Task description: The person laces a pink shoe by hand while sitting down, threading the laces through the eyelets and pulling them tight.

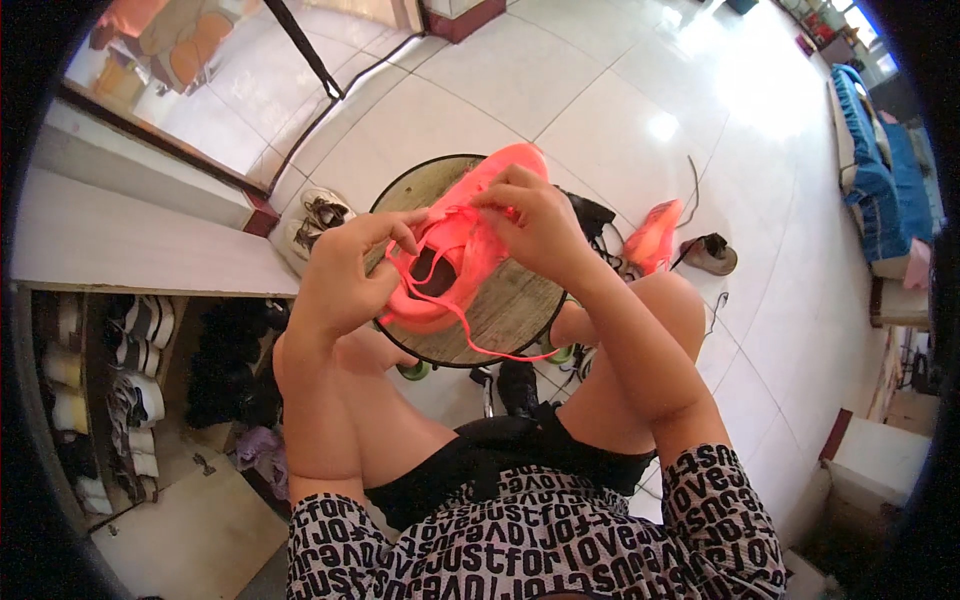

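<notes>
A neon coral-pink sneaker [431,313] lies on a round, wood-patterned stool top [517,319], its toe pointing away from me and its dark opening towards me. My left hand [349,262] is at the left side of the opening, fingers curled around loops of the pink shoelace [459,319]. Over the front of the sneaker, my right hand [536,221] pinches the lacing by the upper eyelets; its fingers hide part of the lacing. One loose lace end trails across the stool top and past its near rim.
The matching pink sneaker [652,236] rests on the floor at right, near a grey shoe [709,255]. White shoes [319,217] stand left of the stool. An open shoe cabinet [161,292] is at lower left. Blue-covered furniture [889,172] is at far right.
</notes>
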Available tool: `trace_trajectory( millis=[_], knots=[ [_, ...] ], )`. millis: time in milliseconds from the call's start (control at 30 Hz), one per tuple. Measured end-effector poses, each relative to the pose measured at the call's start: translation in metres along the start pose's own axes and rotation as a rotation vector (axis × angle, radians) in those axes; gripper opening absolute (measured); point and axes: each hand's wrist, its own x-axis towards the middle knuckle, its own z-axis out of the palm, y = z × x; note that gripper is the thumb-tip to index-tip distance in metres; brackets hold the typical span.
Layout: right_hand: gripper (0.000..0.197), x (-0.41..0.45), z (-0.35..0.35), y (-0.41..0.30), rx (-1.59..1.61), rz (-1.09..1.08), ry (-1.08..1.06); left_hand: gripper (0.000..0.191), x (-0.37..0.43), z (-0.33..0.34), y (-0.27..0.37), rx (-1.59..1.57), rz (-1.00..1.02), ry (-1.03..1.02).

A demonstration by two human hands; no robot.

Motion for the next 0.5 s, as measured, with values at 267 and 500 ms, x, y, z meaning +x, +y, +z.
trace_trajectory(
  millis=[267,500],
  knots=[
    [0.025,0.009,-0.016,0.005,-0.381,-0.015,0.327,0.045,0.004,0.032,0.005,0.354,-0.102,0.188],
    [0.029,0.014,-0.018,0.012,-0.415,0.525,0.013,0.039,0.01,0.027,-0.01,0.315,-0.222,0.097]
  ],
)
